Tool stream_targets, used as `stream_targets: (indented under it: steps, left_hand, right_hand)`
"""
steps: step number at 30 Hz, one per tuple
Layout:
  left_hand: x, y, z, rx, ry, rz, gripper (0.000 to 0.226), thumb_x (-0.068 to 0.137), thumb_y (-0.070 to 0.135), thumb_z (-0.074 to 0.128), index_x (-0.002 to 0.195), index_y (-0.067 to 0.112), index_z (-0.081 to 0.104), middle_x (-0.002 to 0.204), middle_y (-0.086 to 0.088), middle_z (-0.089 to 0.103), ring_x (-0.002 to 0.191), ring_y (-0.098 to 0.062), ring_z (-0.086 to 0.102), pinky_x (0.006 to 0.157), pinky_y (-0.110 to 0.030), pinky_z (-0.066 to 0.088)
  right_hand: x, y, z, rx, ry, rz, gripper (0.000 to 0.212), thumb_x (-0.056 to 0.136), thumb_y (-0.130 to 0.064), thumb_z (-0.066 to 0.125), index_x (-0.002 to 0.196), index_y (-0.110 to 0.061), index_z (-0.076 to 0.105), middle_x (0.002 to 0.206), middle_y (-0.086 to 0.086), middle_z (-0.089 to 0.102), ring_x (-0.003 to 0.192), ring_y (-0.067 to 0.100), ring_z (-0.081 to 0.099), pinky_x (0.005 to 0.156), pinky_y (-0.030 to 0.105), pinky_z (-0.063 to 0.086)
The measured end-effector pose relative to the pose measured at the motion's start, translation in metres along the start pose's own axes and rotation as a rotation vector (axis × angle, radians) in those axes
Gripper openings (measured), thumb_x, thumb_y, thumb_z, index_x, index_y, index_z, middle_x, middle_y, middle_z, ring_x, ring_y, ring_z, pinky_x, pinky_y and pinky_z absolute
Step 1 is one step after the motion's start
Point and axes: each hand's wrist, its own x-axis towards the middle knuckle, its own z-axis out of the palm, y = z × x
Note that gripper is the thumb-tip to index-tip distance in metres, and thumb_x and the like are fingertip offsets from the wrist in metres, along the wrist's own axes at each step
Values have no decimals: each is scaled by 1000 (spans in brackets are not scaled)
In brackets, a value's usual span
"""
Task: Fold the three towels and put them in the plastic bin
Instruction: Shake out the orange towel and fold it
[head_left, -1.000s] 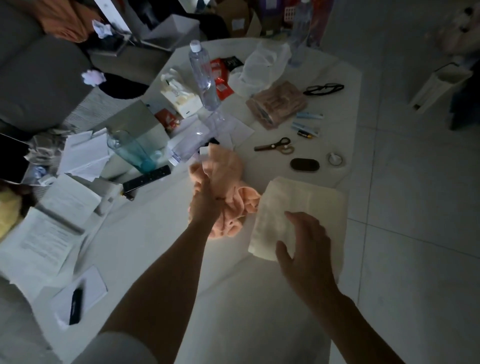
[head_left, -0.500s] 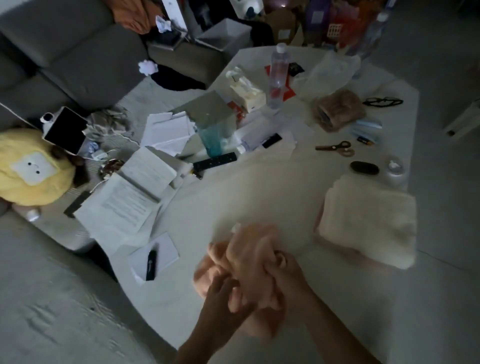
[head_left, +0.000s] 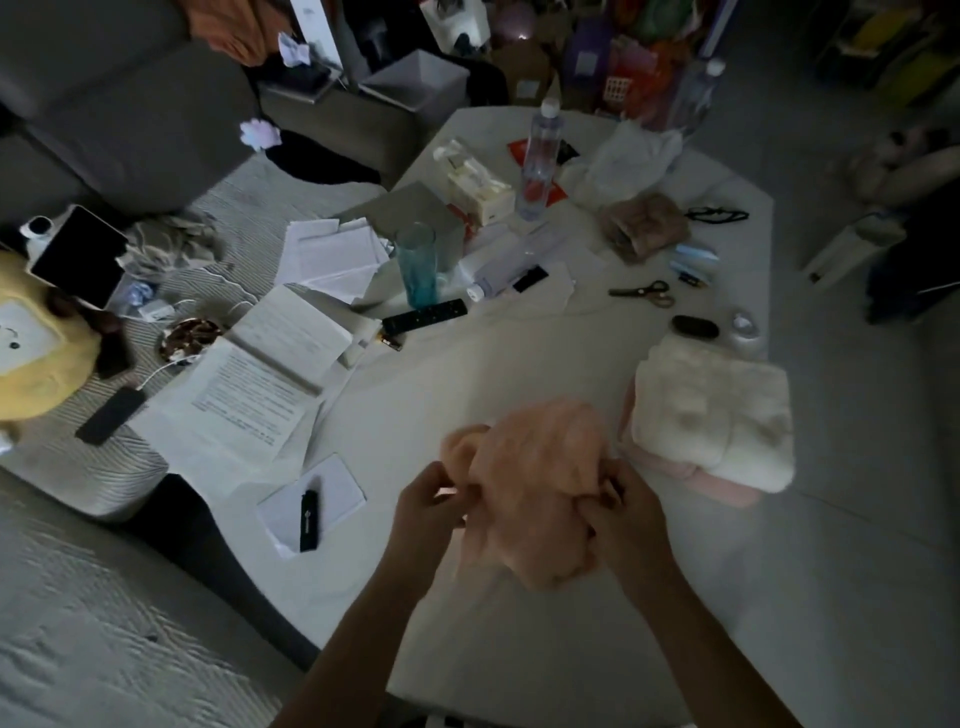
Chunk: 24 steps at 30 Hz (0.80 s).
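Holding bunched peach towel (head_left: 535, 483) above table (head_left: 519, 364): left hand (head_left: 428, 506) pinches its edge, right hand (head_left: 623, 512) fingers curled into cloth. Folded cream towel (head_left: 711, 410) just beside, on pink one (head_left: 727, 486). Risk: wad unfolds unevenly, sweeps stack. Bin unidentified.

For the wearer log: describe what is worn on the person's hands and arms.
Both forearms are bare as far as the frame shows: no sleeve, watch or bracelet is visible. The left hand and right hand wear no gloves. Dim light makes it impossible to tell whether any ring is worn.
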Motion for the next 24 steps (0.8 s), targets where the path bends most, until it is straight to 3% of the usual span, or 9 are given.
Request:
stream_targets:
  steps: [3, 6, 9, 10, 12, 15, 18, 21, 24]
  left_hand:
    - [-4, 1, -15, 65, -6, 50, 13, 74, 27, 69, 86, 22, 71, 81, -9, 74, 71, -17, 69, 63, -24, 54]
    - [-12, -18, -21, 231, -59, -206, 10, 92, 27, 64, 88, 20, 71, 79, -4, 74, 72, -17, 67, 66, -30, 50]
    - [-20, -40, -24, 379, -146, -433, 25, 97, 40, 57, 96, 20, 71, 82, 0, 77, 77, -16, 70, 71, -29, 54]
    - [-20, -45, -25, 394, -106, -419, 26, 97, 42, 57, 97, 20, 71, 85, 0, 77, 80, -17, 70, 75, -30, 56]
    - [-17, -49, -26, 437, 63, -292, 24, 96, 37, 61, 107, 17, 68, 102, 0, 73, 87, -15, 67, 79, -32, 57]
    - [-5, -38, -22, 496, 232, -32, 37, 90, 22, 71, 126, 18, 60, 119, 4, 59, 96, -10, 62, 80, -27, 52]
    - [18, -25, -13, 710, 87, 245, 34, 88, 22, 71, 121, 20, 66, 121, 4, 66, 107, -17, 63, 93, -41, 52]
    - [28, -16, -1, 939, -145, 63, 35, 89, 51, 57, 122, 37, 61, 122, 12, 64, 107, -17, 61, 95, -46, 47]
    - [23, -22, 4, 994, -280, 6, 33, 90, 62, 48, 111, 42, 64, 109, 21, 64, 97, -7, 58, 87, -37, 45]
  right_hand:
    - [-5, 11, -7, -12, 15, 77, 24, 81, -3, 69, 90, -25, 70, 84, 0, 74, 78, 12, 71, 54, 24, 56]
    - [-7, 29, -4, -121, -11, 245, 14, 81, -5, 68, 91, -15, 69, 80, 2, 73, 66, 14, 70, 48, 14, 47]
    - [-8, 37, 5, -272, -2, 250, 13, 86, -20, 70, 96, -13, 66, 91, 8, 68, 73, 23, 69, 66, 32, 59]
    - [-7, 36, 8, -296, 11, 202, 24, 85, -27, 72, 103, -12, 68, 96, 10, 68, 82, 28, 69, 72, 40, 59]
    - [-4, 31, 13, -329, -14, 140, 42, 84, -38, 71, 116, -12, 67, 109, 9, 68, 97, 29, 66, 82, 40, 54]
    - [-6, 29, 31, -374, -96, 66, 41, 91, -33, 66, 125, -10, 60, 119, 12, 66, 110, 32, 63, 92, 36, 50]
    - [-12, 33, 53, -534, -92, 84, 55, 87, -51, 62, 129, -15, 54, 126, 15, 59, 111, 34, 61, 88, 32, 46]
    - [-14, 39, 60, -709, -187, 230, 73, 77, -73, 48, 134, -28, 44, 129, 9, 59, 112, 32, 61, 93, 36, 48]
    - [-14, 44, 55, -668, -168, 220, 61, 78, -55, 62, 131, -27, 49, 127, 6, 55, 107, 24, 59, 84, 26, 46]
